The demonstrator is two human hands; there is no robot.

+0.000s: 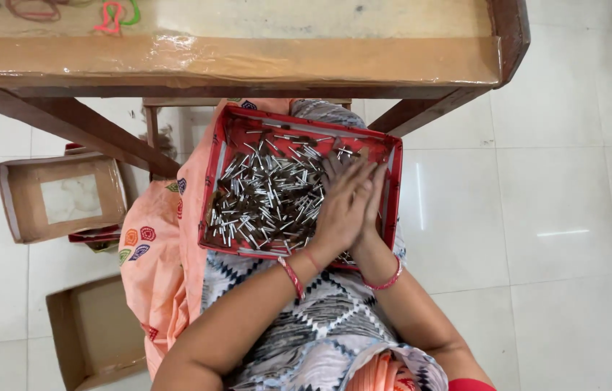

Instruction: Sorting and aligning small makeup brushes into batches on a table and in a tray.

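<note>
A red rectangular tray rests on my lap, under the edge of a wooden table. It holds a heap of several thin short sticks, silvery and dark brown. My left hand and my right hand are pressed flat, palm against palm, over the right side of the tray. The fingers are straight and point away from me. The left hand lies on top and hides most of the right. Whether any sticks are between the palms is hidden. Each wrist wears a red bangle.
A wooden table covered in clear plastic spans the top, with coloured rubber bands on it. Two open cardboard boxes sit on the white tiled floor at my left. An orange patterned cloth hangs beside my lap.
</note>
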